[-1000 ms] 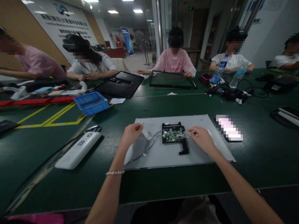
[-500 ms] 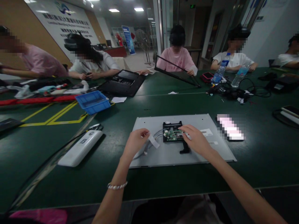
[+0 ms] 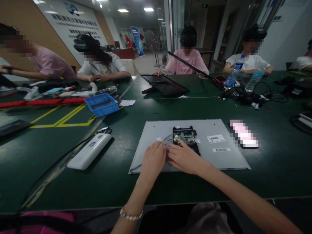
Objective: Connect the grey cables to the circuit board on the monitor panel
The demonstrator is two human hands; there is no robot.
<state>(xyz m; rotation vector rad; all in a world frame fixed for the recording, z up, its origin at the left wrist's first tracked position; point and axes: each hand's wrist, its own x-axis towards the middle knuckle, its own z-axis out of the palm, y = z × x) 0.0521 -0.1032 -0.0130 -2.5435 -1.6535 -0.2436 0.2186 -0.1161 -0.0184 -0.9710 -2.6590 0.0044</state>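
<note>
A grey metal panel (image 3: 207, 159) lies flat on the table, carrying a green circuit board (image 3: 187, 139) in a black bracket (image 3: 195, 149). Thin grey cables (image 3: 168, 140) run from the board's left side toward the panel's left edge. My left hand (image 3: 153, 159) is closed over these cables, its fingertips hidden. Just beyond its knuckles shows a small white strip (image 3: 159, 139). My right hand (image 3: 186, 158) reaches in from the right, thumb and fingers bent together at the cables, the index finger lying near the board. The two hands almost touch.
A white power bank (image 3: 90, 152) with a black cable lies left, a lit phone (image 3: 244, 134) right. Behind are a blue basket (image 3: 102, 105), a black monitor casing (image 3: 168, 85) and water bottles (image 3: 234, 73). Several people sit across; one person (image 3: 188, 61) holds a black frame (image 3: 187, 63).
My left hand has moved right and turned knuckles-up over the cables. My right hand has left the board's right side and come left to them. Across the table, the black casing has shifted right.
</note>
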